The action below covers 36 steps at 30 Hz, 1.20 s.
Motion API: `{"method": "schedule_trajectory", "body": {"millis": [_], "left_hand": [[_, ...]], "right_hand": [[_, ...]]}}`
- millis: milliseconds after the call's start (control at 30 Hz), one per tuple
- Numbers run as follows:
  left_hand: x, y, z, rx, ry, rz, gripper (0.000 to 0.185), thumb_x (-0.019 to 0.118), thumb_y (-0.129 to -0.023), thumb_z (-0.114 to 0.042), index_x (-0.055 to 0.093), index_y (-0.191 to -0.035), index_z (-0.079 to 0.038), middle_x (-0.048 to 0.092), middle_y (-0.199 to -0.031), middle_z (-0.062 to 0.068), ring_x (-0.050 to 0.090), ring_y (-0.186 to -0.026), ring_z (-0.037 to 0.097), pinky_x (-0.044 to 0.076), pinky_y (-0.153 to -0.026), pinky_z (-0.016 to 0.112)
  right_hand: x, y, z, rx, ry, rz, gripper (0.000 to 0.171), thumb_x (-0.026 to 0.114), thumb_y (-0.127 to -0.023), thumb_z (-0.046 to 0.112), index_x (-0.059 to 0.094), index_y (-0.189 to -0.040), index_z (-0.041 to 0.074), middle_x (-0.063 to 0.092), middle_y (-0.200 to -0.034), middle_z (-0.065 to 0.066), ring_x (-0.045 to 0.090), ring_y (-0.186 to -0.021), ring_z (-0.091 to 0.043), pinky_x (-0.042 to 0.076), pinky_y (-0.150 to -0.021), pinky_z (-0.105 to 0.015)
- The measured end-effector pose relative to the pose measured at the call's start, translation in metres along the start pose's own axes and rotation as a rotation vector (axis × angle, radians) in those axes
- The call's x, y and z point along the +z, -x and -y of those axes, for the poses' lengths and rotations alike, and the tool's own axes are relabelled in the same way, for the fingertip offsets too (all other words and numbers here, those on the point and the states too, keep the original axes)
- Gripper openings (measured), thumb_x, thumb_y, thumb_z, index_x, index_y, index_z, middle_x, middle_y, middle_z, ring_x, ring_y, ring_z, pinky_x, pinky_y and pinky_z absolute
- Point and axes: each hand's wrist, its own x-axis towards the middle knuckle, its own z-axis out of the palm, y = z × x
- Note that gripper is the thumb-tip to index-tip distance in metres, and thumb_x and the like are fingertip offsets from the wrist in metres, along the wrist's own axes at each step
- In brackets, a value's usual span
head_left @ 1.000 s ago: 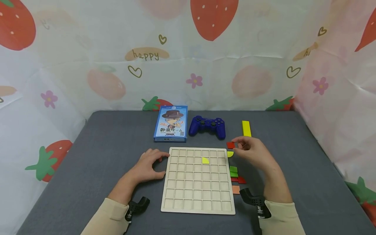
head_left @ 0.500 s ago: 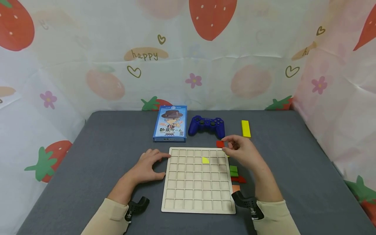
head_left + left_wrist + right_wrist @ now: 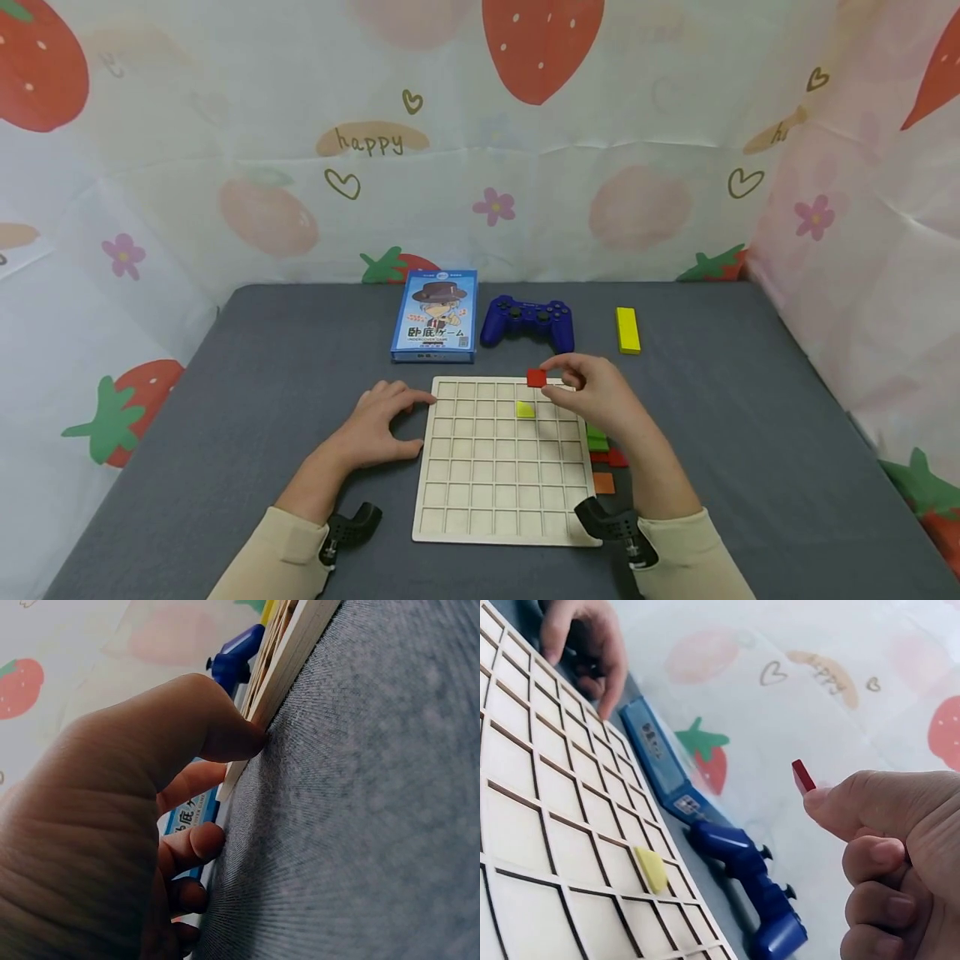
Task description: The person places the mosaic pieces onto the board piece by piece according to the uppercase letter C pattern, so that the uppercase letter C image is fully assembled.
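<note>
right hand [image 3: 592, 400] pinches red square tile [image 3: 536, 378] above far edge of wooden grid board [image 3: 480, 492]; left hand [image 3: 375, 425] spread, steadying board's left edge; one yellow piece [image 3: 525, 409] seated, remaining cells unfilled; spare pieces [image 3: 600, 458] wait on counter

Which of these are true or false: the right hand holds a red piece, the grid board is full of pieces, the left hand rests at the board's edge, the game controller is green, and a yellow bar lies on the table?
1. The right hand pinches a red piece in its fingers. True.
2. The wooden grid board is full of pieces. False: only one yellow piece sits in a cell; the other visible cells are bare.
3. The left hand rests at the board's left edge. True.
4. The game controller is green. False: it is blue.
5. A yellow bar lies on the grey table, to the right of the controller. True.
</note>
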Motion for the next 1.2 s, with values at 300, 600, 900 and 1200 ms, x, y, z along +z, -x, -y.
{"method": "schedule_trajectory", "body": {"millis": [300,600,900,1200], "left_hand": [[0.000,-0.001,0.000,0.007,-0.005,-0.004,0.054,0.080,-0.079,-0.031,0.068,-0.131,-0.023,0.049,-0.094,-0.009,0.038,-0.088,0.013,0.028,-0.079,0.040],[0.000,0.000,0.002,0.015,-0.006,-0.002,0.052,0.081,-0.080,-0.031,0.068,-0.130,-0.024,0.049,-0.094,-0.009,0.038,-0.087,0.012,0.028,-0.079,0.040],[0.000,0.000,0.001,0.007,-0.011,0.008,0.052,0.081,-0.081,-0.033,0.068,-0.130,-0.024,0.049,-0.094,-0.010,0.038,-0.088,0.012,0.028,-0.079,0.040],[-0.001,0.000,0.000,0.000,-0.017,0.010,0.052,0.081,-0.081,-0.034,0.068,-0.130,-0.024,0.049,-0.094,-0.010,0.038,-0.088,0.012,0.029,-0.079,0.040]], "right_hand": [[0.016,-0.004,0.000,0.015,0.044,0.012,0.026,0.075,-0.094,0.015,0.072,-0.119,0.008,0.027,-0.069,0.001,0.026,-0.060,-0.018,0.029,-0.059,-0.034],[0.034,-0.008,-0.002,0.030,0.063,-0.002,0.029,0.078,-0.092,0.015,0.075,-0.119,0.009,0.033,-0.064,0.002,0.027,-0.052,-0.015,0.027,-0.052,-0.030],[0.055,-0.014,-0.011,0.047,0.159,-0.015,0.026,0.079,-0.089,0.014,0.078,-0.114,0.010,0.038,-0.058,0.003,0.031,-0.050,-0.012,0.027,-0.052,-0.028],[0.067,-0.014,-0.016,0.037,0.242,-0.057,0.025,0.080,-0.087,0.015,0.078,-0.112,0.012,0.041,-0.058,0.003,0.037,-0.052,-0.014,0.029,-0.054,-0.030]]}}
